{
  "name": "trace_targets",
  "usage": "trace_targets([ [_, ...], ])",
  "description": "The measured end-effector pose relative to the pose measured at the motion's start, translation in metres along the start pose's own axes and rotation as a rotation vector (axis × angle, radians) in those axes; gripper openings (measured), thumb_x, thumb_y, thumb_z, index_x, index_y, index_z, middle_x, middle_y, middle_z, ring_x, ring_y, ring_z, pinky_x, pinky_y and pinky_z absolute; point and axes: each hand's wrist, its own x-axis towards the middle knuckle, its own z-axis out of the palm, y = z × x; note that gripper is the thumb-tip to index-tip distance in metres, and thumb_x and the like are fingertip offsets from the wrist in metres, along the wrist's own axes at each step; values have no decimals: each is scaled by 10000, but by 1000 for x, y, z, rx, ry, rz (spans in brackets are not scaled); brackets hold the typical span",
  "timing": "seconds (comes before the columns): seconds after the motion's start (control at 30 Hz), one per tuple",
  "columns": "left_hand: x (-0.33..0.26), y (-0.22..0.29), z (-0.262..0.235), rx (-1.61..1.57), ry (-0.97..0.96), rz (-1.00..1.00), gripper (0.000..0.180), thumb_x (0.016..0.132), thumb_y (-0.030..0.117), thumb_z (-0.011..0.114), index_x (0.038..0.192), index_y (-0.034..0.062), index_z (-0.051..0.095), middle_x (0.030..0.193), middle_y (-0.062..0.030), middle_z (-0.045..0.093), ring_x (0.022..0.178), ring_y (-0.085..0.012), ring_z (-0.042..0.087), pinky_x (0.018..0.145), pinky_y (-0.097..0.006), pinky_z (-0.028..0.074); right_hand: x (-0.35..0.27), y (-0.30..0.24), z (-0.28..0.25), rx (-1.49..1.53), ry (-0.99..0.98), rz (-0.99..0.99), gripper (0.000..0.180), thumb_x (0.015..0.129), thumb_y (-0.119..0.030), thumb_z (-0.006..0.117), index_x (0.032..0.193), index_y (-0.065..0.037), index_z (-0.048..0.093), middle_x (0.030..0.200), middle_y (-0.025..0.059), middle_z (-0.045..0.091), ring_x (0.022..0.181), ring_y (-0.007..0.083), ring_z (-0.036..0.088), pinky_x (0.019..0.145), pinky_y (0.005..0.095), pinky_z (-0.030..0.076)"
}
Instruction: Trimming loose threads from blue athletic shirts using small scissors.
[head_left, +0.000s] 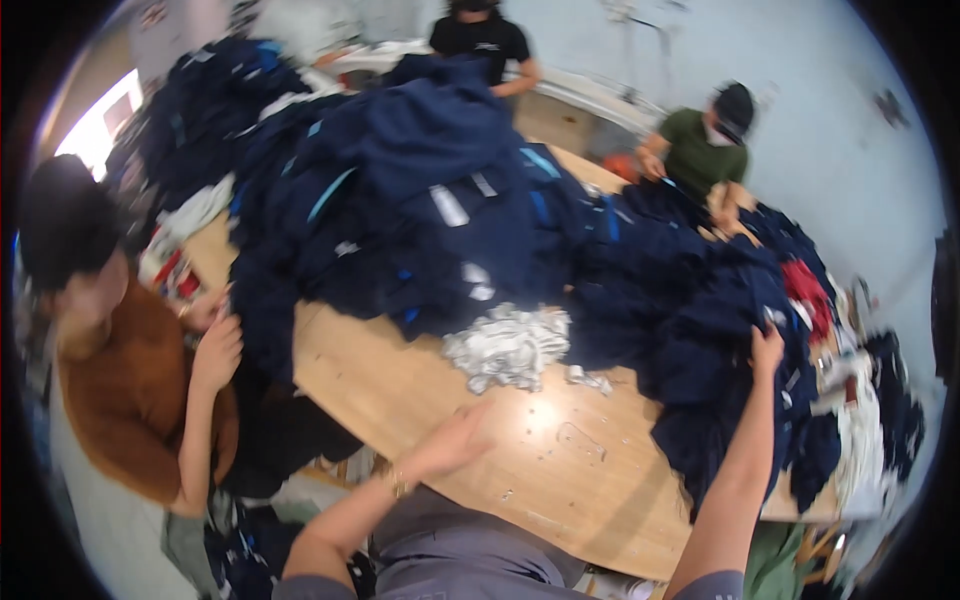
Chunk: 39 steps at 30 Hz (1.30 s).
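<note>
My left hand (455,440) is above the near part of the wooden table, its fingers stretched out and somewhat blurred, with nothing seen in it. Farther out to the right, my right hand (767,350) is closed at a dark navy garment (700,350) that spreads over the table's right side and hangs toward the near edge. A small pale, shiny bit shows at its fingertips; its kind is too unclear to tell. Beyond my left hand is a crumpled heap of white fabric pieces (508,346), with a small white scrap (588,379) beside it.
A large pile of navy garments (400,200) covers the table's far half. The wooden tabletop (380,360) shows nearer me. One person (130,360) in brown works at left; another (700,150) in green and a third (480,45) in black are across. White garments (858,430) lie far right.
</note>
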Motion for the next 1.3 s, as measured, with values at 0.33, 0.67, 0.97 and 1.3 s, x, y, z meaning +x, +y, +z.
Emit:
trace_targets([
  [0.33,43,77,-52,156,319,450,637,817,270,610,1334,53,309,1059,-197,531,934,-359,525,811,-408,428,-22,-31,-26,692,-98,150,285,840,-389,590,823,-135,461,470,-60,253,327,64,287,318,223,235],
  [0.67,59,85,5,23,-167,440,642,835,299,579,1354,84,270,1134,-269,490,989,-377,525,850,-407,434,-121,-132,-141,1142,85,-270,149,890,-237,562,839,-98,546,468,-73,291,358,36,264,351,210,226],
  [0.97,107,128,55,32,372,559,935,666,152,736,1406,119,166,1387,-253,195,1244,-431,281,1011,-458,279,-256,-267,-147,902,875,-464,285,894,-353,516,931,-89,617,742,19,574,624,106,560,546,236,461],
  [1.3,20,105,-22,-495,-21,522,230,656,43,697,845,28,565,758,-78,607,712,-145,599,632,-267,459,-189,-124,-202,586,550,-305,306,903,-353,497,914,-75,625,668,4,540,545,88,511,487,230,424],
])
